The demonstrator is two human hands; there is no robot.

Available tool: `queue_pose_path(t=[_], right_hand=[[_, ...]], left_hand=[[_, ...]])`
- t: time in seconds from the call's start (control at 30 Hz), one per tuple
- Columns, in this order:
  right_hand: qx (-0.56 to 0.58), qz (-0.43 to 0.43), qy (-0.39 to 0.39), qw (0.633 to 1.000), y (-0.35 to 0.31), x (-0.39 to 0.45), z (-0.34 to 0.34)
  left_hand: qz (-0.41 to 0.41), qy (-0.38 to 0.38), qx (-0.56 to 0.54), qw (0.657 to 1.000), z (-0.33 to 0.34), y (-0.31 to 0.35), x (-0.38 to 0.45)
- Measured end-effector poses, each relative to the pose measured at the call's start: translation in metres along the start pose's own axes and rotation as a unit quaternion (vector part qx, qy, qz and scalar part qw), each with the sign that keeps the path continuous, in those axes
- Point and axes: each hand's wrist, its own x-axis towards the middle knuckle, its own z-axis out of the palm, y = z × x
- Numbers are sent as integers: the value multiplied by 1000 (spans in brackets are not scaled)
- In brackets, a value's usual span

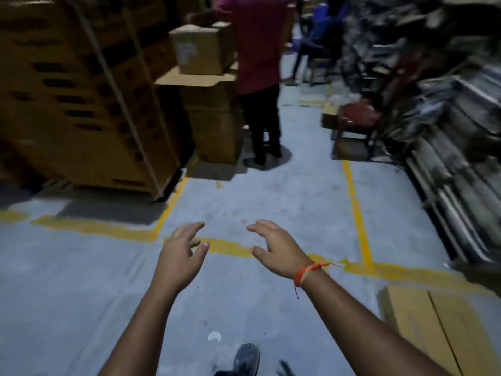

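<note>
Cardboard carton [423, 329] sits on the floor [271, 191] at lower right, beside the right forearm, partly out of frame. Judged stiff, its weight unknown; best gripped at opposite edges. Left hand [180, 256] and right hand [279, 251] have their fingers spread and empty.
</note>
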Motion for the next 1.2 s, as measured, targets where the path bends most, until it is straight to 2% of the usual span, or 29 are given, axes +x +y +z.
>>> queue_pose_path(t=[0.37, 0.57, 0.77, 1.0, 1.1, 1.2], right_hand=[[11, 189, 143, 971, 113, -14, -58], [19, 260, 165, 951, 163, -57, -74], [17, 305, 167, 937, 232, -105, -96], [44, 308, 115, 943, 370, -170, -125], [41, 320, 102, 941, 456, -206, -134], [55, 358, 88, 928, 547, -242, -130]], left_hand=[[146, -193, -4, 970, 132, 60, 145], [175, -281, -32, 943, 204, 95, 154], [180, -328, -17, 927, 288, 129, 143], [122, -328, -6, 937, 419, 168, 93], [56, -316, -1, 947, 496, 175, 50], [-29, -333, 7, 943, 584, 176, 5]])
